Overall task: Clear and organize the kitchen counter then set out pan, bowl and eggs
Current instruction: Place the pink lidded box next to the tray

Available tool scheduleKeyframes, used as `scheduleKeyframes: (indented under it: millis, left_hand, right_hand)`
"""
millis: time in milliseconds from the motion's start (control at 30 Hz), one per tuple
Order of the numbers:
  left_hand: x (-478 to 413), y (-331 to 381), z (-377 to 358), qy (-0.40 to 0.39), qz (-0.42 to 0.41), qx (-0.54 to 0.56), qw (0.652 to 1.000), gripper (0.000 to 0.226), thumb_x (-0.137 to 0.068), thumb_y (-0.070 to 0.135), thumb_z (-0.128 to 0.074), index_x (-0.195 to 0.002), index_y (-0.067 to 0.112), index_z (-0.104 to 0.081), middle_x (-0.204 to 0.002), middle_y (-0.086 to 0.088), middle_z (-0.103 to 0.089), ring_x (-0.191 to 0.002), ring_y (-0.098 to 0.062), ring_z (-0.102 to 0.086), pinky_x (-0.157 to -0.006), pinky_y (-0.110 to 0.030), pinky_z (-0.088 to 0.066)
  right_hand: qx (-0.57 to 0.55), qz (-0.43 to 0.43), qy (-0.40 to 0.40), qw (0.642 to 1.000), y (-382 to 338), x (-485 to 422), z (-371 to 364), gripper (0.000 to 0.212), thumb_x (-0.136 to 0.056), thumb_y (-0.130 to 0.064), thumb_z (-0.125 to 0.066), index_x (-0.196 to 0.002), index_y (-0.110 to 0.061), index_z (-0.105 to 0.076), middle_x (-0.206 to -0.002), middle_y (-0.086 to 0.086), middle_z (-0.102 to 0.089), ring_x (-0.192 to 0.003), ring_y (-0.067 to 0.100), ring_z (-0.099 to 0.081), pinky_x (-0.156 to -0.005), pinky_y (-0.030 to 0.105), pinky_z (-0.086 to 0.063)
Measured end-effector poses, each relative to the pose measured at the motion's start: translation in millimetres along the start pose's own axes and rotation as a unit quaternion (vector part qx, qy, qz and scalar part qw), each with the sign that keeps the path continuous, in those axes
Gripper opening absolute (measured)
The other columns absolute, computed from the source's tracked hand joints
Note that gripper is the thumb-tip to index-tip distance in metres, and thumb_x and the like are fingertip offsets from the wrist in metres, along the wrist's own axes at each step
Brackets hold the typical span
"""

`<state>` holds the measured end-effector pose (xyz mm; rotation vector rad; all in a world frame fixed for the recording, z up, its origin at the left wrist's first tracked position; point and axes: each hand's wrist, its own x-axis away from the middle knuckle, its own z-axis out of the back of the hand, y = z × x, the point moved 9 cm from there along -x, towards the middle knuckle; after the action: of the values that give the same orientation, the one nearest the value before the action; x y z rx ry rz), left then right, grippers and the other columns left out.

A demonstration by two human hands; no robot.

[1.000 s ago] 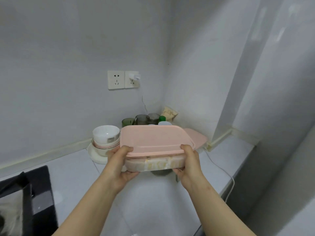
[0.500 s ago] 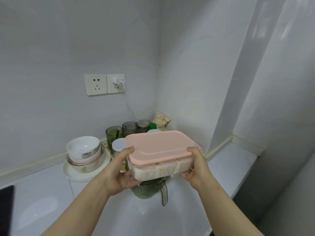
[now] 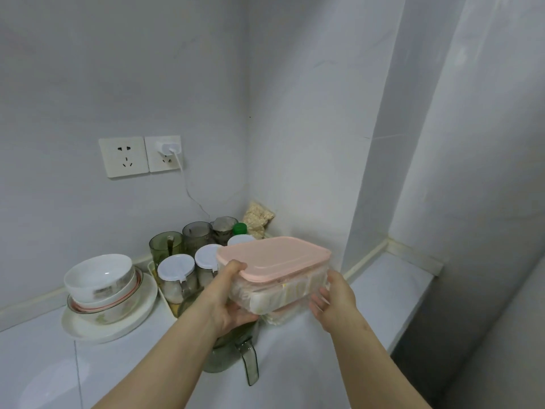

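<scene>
A clear food box with a pink lid (image 3: 274, 255) is held near the counter corner, just above or on a second pink-lidded box (image 3: 280, 312) of which only a strip shows. My left hand (image 3: 233, 302) grips its left end, thumb on the lid, fingers beneath. At the right end my right hand (image 3: 333, 296) holds it the same way. A stack of white bowls (image 3: 98, 280) sits on a cream plate (image 3: 132, 320) at the left by the wall. No pan or eggs are in view.
Behind the box stand white-lidded jars (image 3: 176, 268) in a tray, green glass cups (image 3: 165, 245) and a bag of grain (image 3: 259, 216) in the corner. A green glass pitcher (image 3: 236, 352) stands under my left forearm. A charger cable hangs from the wall socket (image 3: 165, 152). The counter (image 3: 383, 293) ends at the right.
The box has moved right and down toward the corner, over the second box. The view has turned right, so the black hob is out of frame.
</scene>
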<state>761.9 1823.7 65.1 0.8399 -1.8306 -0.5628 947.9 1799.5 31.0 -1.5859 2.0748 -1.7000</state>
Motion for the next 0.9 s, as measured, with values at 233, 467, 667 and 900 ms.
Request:
scheduleKeyframes:
  millis: [233,467,667,900]
  left_hand:
    - [-39,3,-16,-0.017,-0.019,0.039,0.999,0.040,-0.083,0.013,-0.061,-0.121,0.010,-0.048,-0.103,-0.022,-0.062,-0.083,-0.036,-0.061,-0.043,-0.056,-0.049]
    - [-83,3,-16,-0.017,-0.019,0.024,0.999,0.083,-0.057,0.019,-0.076,-0.132,0.019,-0.041,-0.125,-0.018,-0.055,-0.105,-0.040,-0.059,-0.060,-0.058,-0.051]
    - [-79,5,-17,0.002,-0.008,-0.046,0.999,0.014,-0.086,0.011,-0.060,-0.097,0.008,-0.052,-0.093,-0.017,-0.059,-0.087,-0.032,-0.058,-0.068,-0.052,-0.048]
    - [-78,0,-21,0.009,0.014,-0.064,0.998,0.037,-0.091,0.005,-0.054,-0.125,0.013,-0.042,-0.120,-0.019,-0.038,-0.103,-0.037,-0.046,-0.094,-0.051,-0.041]
  right_hand:
    - [0.022,0.012,-0.021,0.999,1,-19,-9,0.020,-0.092,-0.021,-0.049,-0.111,-0.020,-0.049,-0.086,0.003,-0.048,-0.067,0.017,-0.046,-0.070,0.030,-0.045]
    - [0.031,-0.009,-0.018,0.999,8,-32,-9,0.007,-0.093,-0.021,-0.048,-0.099,-0.017,-0.049,-0.106,0.006,-0.048,-0.097,0.023,-0.051,-0.087,0.035,-0.042]
    - [0.020,-0.010,0.005,1.000,13,-41,-4,0.010,-0.092,-0.018,-0.048,-0.100,-0.014,-0.051,-0.104,0.006,-0.051,-0.095,0.022,-0.053,-0.089,0.035,-0.044]
    - [0.026,-0.010,0.005,1.000,13,-43,-3,0.008,-0.092,-0.017,-0.048,-0.096,-0.015,-0.055,-0.107,0.004,-0.054,-0.089,0.020,-0.054,-0.089,0.035,-0.043]
